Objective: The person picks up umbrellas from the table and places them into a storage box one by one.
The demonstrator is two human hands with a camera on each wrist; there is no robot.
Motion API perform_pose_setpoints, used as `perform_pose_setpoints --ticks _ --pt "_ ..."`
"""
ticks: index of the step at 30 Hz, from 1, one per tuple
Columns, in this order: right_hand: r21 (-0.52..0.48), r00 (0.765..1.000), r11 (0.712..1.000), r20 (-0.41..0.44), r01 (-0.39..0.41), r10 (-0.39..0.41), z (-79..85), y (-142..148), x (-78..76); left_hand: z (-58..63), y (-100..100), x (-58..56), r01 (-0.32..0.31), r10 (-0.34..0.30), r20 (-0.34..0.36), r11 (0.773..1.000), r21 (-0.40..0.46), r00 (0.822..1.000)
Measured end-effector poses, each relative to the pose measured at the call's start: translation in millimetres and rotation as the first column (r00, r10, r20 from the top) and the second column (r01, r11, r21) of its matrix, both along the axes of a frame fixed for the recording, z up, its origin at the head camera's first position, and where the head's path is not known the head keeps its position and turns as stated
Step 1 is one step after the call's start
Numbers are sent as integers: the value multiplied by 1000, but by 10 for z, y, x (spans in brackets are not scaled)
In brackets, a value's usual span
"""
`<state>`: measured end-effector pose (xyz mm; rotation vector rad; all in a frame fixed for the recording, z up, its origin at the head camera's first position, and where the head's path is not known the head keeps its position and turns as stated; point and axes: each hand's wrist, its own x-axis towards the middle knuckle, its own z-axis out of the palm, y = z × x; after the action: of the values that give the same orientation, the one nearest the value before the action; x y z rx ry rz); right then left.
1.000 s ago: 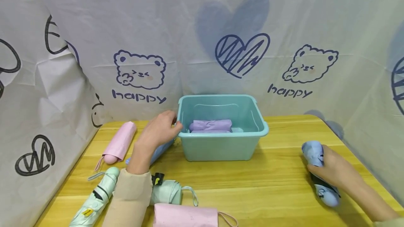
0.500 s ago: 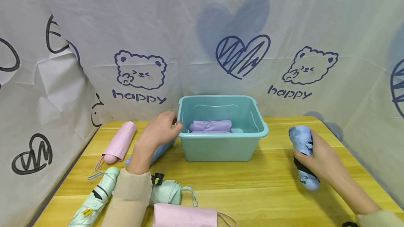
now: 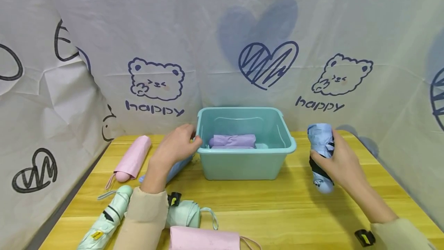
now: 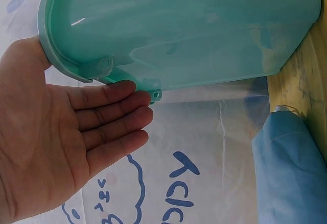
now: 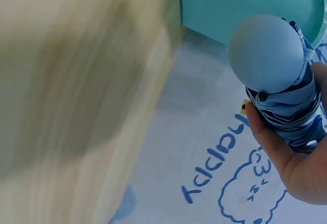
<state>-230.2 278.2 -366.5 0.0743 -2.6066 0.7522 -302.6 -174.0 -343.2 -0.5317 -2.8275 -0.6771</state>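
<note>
My right hand [image 3: 343, 161] grips a folded light-blue umbrella [image 3: 320, 138] with a dark band, held nearly upright right of the teal bin [image 3: 243, 165]. Its rounded handle end [image 5: 268, 53] points down. My left hand [image 3: 175, 144] rests at the bin's left rim. In the left wrist view, those fingers [image 4: 117, 109] are fairly straight beside the outer wall, and the thumb tip is hidden behind the rim. Inside the bin lies a purple folded umbrella [image 3: 234, 141], with more purple just in front, partly hidden by the front wall.
Left of the bin lie a pink umbrella [image 3: 133, 157] and a blue umbrella [image 3: 179, 169], partly behind my left arm. Nearer are two mint-green umbrellas, one long [image 3: 107, 217] and one short [image 3: 185, 213], and another pink umbrella [image 3: 204, 238]. A printed cloth backs the wooden table [image 3: 270, 219].
My right hand has carried the light-blue umbrella leftward and away from me, turning it more upright. The left hand has stayed at the bin's rim.
</note>
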Motion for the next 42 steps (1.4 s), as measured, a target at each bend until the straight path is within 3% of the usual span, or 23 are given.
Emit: perform_pose_setpoints --ticks 9,26,35,42 --pt "-11 998 1000 -60 -29 29 178 -141 -120 9 2 -2 -2 2 9 1000 1 1000" --pt "161 988 979 -77 -122 136 583 -350 -300 11 7 3 4 -4 11 1000 -7 1000" --pt "287 963 931 -85 -223 257 826 -567 -438 19 -4 -1 8 -8 -5 1000 -15 1000" --pt "407 949 870 -24 -278 315 971 -811 -554 4 -4 2 3 -3 -1 1000 -15 1000"
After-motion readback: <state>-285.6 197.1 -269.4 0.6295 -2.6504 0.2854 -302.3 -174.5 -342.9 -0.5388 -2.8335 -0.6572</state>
